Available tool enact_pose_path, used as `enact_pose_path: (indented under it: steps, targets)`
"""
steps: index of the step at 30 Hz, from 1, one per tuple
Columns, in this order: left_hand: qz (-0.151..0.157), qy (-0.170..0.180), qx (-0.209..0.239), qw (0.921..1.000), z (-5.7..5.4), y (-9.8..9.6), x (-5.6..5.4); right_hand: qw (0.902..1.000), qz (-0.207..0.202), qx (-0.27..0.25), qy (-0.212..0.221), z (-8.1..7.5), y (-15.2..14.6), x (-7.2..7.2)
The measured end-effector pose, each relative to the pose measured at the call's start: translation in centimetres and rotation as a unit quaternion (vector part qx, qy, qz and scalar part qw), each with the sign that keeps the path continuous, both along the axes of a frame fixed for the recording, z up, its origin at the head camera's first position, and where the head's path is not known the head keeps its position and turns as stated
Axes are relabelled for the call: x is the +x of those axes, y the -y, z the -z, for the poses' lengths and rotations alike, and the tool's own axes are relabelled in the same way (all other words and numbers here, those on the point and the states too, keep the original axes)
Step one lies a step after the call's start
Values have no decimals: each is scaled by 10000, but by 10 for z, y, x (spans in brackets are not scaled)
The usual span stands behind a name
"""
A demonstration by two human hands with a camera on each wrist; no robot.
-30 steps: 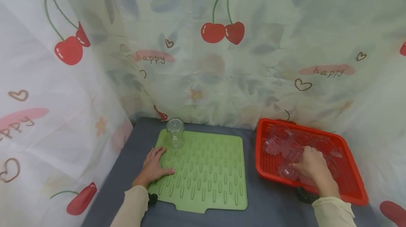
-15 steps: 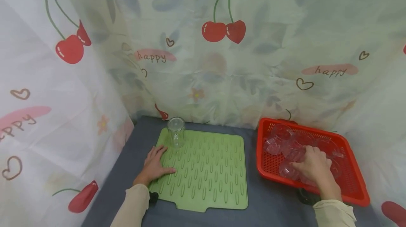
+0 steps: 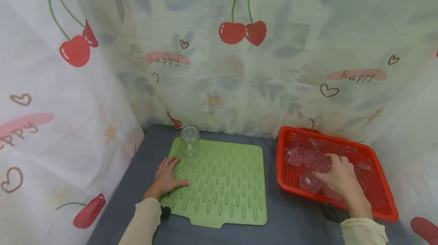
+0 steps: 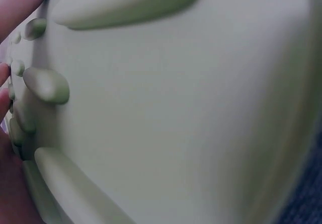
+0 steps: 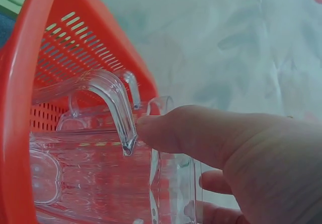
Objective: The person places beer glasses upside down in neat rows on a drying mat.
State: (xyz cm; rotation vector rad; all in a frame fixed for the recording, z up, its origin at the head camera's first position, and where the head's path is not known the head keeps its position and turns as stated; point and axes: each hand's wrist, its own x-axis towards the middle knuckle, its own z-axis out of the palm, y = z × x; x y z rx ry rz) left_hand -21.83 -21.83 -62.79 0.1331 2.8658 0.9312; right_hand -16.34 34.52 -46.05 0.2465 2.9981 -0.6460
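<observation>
In the head view, my left hand (image 3: 167, 179) rests with spread fingers on the left edge of the green ridged mat (image 3: 236, 184). Just beyond its fingertips, a clear glass (image 3: 190, 142) stands upside down at the mat's back left corner. My right hand (image 3: 340, 178) is inside the red basket (image 3: 284, 178) among several clear mugs (image 3: 304, 142). Close up in the right wrist view, its thumb and fingers lie on opposite sides of the rim of a clear mug (image 5: 100, 168) with a curved handle (image 5: 118, 108). That mug lies on its side; the hand partly hides its rim.
A dark grey cloth (image 3: 191, 233) covers the table beneath mat and basket. Patterned curtains (image 3: 239, 85) enclose the back and both sides. A dark object (image 3: 333, 213) sits under the basket's front edge.
My right hand has shifted slightly within the basket, its fingertips rising a little. The left hand stays on the mat, and the upside-down glass has not moved.
</observation>
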Motion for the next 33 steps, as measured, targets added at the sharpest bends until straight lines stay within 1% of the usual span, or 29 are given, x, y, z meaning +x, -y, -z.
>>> enact_pose_path:
  steps: [5, 9, 14, 19, 22, 28, 33]
  targets:
    - [14, -121, 22, 9999, -2, 1, -1, 9999, 90, -86, 73, -5, 4, 0]
    - [16, -167, 54, 9998, 0, 2, -1, 9997, 152, -146, 108, -8, 7, 1]
    - [22, -123, 52, 9999, 1, 2, 0, 9996, 189, -216, 60, -12, 10, 2]
    - [2, -46, 50, 10000, 4, 2, 0, 9995, 169, -254, -67, -15, 12, 3]
    - [-17, -44, 66, 10000, 3, 1, 1, 9991, 189, -316, -199, -17, 13, 3]
    - [-22, -53, 43, 10000, 3, 0, 0, 9966, 339, -519, -550, -19, 15, 4]
    - [-47, -54, 65, 10000, 4, 0, 0, 9941, 420, -778, -625, -20, 17, 3]
